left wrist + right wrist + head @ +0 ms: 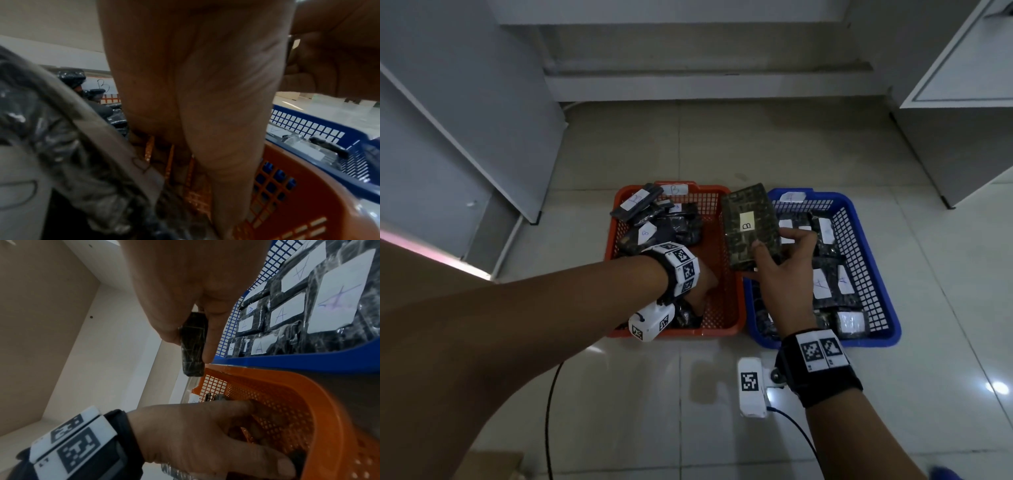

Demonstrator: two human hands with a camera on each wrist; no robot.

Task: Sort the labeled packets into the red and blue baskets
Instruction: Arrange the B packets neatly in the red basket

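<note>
A red basket [717,240] and a blue basket [887,329] stand side by side on the floor. My right hand [774,246] pinches a dark packet labelled B [751,226] between thumb and fingers, held upright above the seam between the baskets. The right wrist view shows that packet [193,366] edge-on over the red basket's rim [298,379]. My left hand [702,287] reaches down into the red basket's near end, fingers [205,113] straight to the floor, beside a dark packet [61,146]. B packets [650,233] fill the red basket's far left. A packets [822,281] lie in the blue one.
Grey cabinets [465,137] stand to the left and another [962,102] to the right, with a stepped wall base [705,85] behind the baskets. A cardboard surface [421,274] is at my near left. Tiled floor [688,394] lies in front, crossed by a black cable [549,411].
</note>
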